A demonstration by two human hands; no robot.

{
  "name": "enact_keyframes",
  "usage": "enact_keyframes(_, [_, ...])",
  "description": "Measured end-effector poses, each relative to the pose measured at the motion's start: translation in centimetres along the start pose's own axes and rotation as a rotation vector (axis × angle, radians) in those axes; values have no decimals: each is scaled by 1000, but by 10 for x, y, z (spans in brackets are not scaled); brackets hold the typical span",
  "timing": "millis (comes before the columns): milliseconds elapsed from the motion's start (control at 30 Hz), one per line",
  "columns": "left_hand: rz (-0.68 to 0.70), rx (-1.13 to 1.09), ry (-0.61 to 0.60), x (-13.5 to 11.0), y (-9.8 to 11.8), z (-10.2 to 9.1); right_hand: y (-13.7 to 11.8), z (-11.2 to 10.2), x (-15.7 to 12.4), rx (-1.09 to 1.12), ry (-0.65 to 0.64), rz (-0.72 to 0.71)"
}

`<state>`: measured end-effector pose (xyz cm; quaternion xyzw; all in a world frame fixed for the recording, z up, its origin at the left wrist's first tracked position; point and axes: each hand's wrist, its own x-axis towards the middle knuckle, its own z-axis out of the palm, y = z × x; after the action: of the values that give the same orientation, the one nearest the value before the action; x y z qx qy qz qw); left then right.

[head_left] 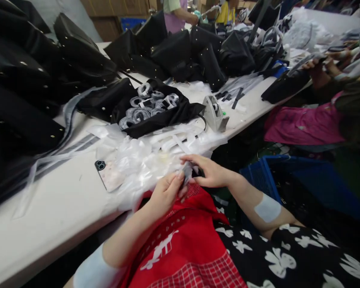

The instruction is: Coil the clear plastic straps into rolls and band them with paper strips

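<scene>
My left hand and my right hand meet at the table's near edge, above my red apron. Both pinch a small grey strip-like piece between thumb and fingers; what it is I cannot make out. Just beyond lies a heap of clear plastic bags. A phone lies face down to the left of the heap.
Black bags pile up at the left and along the back of the white table. A black cloth holds several coiled grey straps. A tape dispenser stands by the table edge. A blue crate sits below right. Other people work at the far right and back.
</scene>
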<state>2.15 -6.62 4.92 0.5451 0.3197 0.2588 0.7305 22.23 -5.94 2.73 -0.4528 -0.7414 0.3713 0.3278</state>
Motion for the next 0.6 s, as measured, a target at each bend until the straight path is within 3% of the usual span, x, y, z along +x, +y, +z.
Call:
enact_keyframes(67, [118,-101,157,8,8,7,-4,24,0,55,-120,60])
enact_keyframes(133, [371,-72,494,18,9,5,-12,47,-5,186,-276,145])
enact_keyframes(200, [604,140,793,27,0,-8,-27,60,-15,414,-472,132])
enact_keyframes(233, [666,307,861,29,-8,-16,-35,62,-22,544,-559,101])
enact_keyframes(267, [681,495,854,29,-17,-25,-42,60,-28,668,-623,76])
enact_keyframes(333, [633,847,666,23,-35,-39,-50,44,-39,835,-657,75])
enact_keyframes(400, [573,1038,448,12,-48,-43,-42,18,-43,852,-538,138])
enact_keyframes(500, [337,952,258,-2,-44,-29,-12,-29,-39,503,-209,222])
enact_keyframes(600, [-70,545,73,-5,-18,-6,11,-54,-34,-19,14,98])
